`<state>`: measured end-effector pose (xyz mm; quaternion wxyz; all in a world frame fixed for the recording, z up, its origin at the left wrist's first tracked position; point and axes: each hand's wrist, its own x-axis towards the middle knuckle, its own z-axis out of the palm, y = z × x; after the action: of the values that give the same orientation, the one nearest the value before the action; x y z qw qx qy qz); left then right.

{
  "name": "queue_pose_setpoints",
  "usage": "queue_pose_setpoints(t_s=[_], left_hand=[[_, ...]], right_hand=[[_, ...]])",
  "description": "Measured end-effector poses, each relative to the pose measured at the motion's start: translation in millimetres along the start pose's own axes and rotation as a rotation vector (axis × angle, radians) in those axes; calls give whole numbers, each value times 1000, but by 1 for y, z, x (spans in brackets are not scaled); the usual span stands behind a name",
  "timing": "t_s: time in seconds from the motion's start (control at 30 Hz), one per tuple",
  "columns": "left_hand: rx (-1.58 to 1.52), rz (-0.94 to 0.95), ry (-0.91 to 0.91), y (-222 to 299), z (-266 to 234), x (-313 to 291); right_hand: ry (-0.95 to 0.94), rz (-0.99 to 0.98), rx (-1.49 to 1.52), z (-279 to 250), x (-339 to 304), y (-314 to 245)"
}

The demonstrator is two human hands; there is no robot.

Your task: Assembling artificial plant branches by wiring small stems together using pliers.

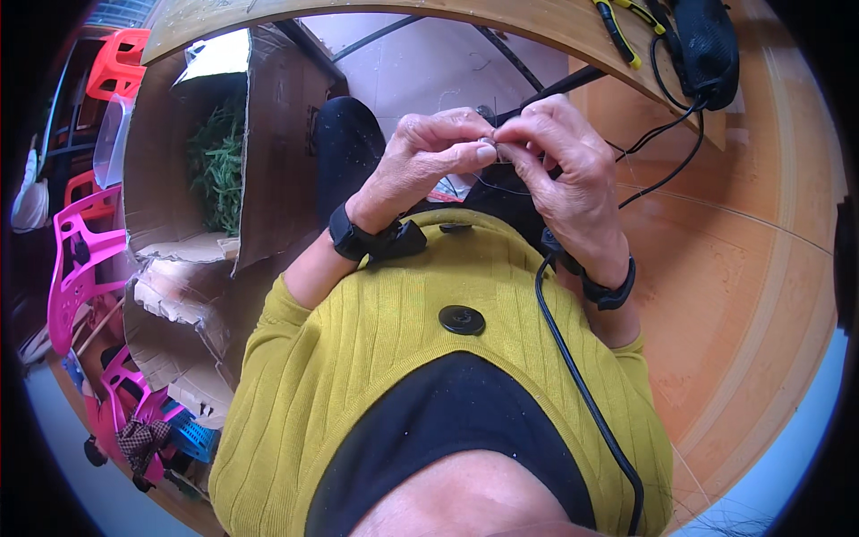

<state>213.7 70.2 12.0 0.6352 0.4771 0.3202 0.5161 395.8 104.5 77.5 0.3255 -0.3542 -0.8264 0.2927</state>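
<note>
My left hand (pixel 438 148) and my right hand (pixel 564 161) meet fingertip to fingertip above my lap, just in front of the table edge. Both are closed in a pinch. Between them runs a thin wire-like strand (pixel 506 190), which loops down below the fingers. A fine length also sticks up past the fingertips. Whatever small part sits right at the pinch is mostly covered by the fingers, so I cannot make out its kind. Black bands circle both of my wrists.
A wooden table (pixel 376 9) spans the far side, with yellow-and-black pliers (pixel 617 34) and a black pouch (pixel 705 49) with cables at its right. An open cardboard box (pixel 161 161) holding green artificial foliage (pixel 217 166) stands left. Pink plastic chairs (pixel 67 268) lie beyond it.
</note>
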Motion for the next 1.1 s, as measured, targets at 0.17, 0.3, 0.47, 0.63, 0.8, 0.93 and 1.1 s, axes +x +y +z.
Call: queue_pose_setpoints(t_s=[0.17,0.3,0.47,0.63,0.8,0.93,1.1], left_hand=[[-71,-41,-6,3,0,3],[-133,-20,-7,-4,-3,2],[-180,-14,3,-9,-4,4],[-337,-47,23,-12,-3,7],[-528,-79,11,-13,-7,5],[-616,-110,-4,-17,-9,5],[-688,-120,-1,-18,-10,5]], right_hand=[[11,152,152,-1,3,12],[-153,425,578,2,10,14],[-185,588,854,7,14,25],[-103,596,889,13,10,29],[12,521,729,17,8,17],[45,530,752,16,8,19],[159,382,597,20,4,13]])
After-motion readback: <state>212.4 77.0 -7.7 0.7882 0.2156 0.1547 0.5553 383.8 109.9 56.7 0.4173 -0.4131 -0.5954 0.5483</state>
